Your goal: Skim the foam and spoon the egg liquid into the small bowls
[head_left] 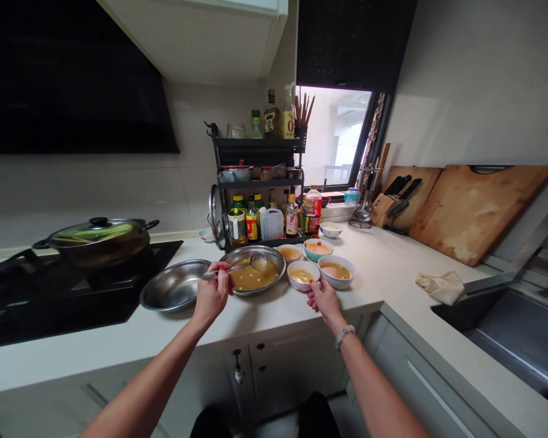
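Note:
My left hand is closed around the handle of a metal ladle. The ladle's head is over a round steel basin of yellowish-brown liquid with pale bits. Left of it, partly behind my hand, sits a second steel basin with a bare inside. My right hand is pinched closed at the near right rim of a white bowl of yellowish liquid; what its fingers grip is unclear. Beside this hand stands another white bowl with similar liquid. Behind are a turquoise bowl and a smaller bowl, both filled.
A lidded pan stands on the black cooktop at left. Behind the basins is a black rack with bottles and jars. A knife block, cutting boards, a cloth and a sink are at right.

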Demonstrator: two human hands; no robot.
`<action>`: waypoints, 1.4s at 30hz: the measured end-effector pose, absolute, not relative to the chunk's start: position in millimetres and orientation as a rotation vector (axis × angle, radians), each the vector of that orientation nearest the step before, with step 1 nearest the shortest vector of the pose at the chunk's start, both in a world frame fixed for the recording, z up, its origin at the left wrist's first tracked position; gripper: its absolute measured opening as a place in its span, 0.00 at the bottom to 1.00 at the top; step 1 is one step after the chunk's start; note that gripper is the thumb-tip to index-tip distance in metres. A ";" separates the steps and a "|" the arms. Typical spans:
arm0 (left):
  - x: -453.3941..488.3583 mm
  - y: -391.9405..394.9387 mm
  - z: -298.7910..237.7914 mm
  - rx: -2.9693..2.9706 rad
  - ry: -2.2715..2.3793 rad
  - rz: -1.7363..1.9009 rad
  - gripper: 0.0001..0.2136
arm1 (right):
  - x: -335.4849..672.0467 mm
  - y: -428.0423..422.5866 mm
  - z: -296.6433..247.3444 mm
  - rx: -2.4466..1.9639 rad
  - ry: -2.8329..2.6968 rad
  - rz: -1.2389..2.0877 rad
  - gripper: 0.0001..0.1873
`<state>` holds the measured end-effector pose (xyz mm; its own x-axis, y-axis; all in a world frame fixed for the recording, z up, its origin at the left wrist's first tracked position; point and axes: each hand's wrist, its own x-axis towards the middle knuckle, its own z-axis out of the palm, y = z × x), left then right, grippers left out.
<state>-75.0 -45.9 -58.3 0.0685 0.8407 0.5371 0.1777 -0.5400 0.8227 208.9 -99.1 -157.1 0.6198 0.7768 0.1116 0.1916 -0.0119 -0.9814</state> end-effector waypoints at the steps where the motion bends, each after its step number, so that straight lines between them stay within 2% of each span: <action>1: -77.9 -46.8 -61.6 1.905 1.048 1.482 0.06 | 208.8 -99.3 -156.7 -1.545 -0.840 0.562 0.17; 4: -83.6 -46.8 -70.9 2.233 1.071 1.474 0.07 | 208.1 -99.9 -155.0 -1.545 -0.833 0.563 0.16; 8: -81.2 -44.2 -79.5 2.508 0.878 1.537 0.06 | 207.4 -100.2 -154.1 -1.534 -0.835 0.574 0.16; 13: -52.1 -55.8 -76.2 2.162 1.011 1.584 0.07 | 208.2 -99.1 -156.6 -1.546 -0.825 0.575 0.16; 17: -18.0 -67.9 -71.6 1.889 0.895 1.497 0.08 | 208.5 -98.4 -157.3 -1.546 -0.824 0.577 0.16; 27: 30.5 -57.8 -89.9 2.270 0.741 1.354 0.07 | 209.3 -98.1 -159.4 -1.550 -0.853 0.565 0.16; 32: 37.4 -48.6 -86.3 1.935 0.892 1.231 0.07 | 208.6 -98.3 -158.1 -1.536 -0.844 0.562 0.15; 37: 36.2 -30.4 -88.9 1.491 0.959 1.288 0.06 | 207.5 -99.1 -156.0 -1.529 -0.835 0.565 0.13; 42: 33.2 -27.2 -86.7 1.348 0.931 1.325 0.06 | 209.0 -97.6 -158.5 -1.529 -0.838 0.561 0.14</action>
<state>33.2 -27.2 -86.7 0.1076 0.9678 0.2275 -0.1133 -0.2154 0.9699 209.0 -97.6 -158.5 0.6186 0.7765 0.1201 0.1846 0.0049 -0.9828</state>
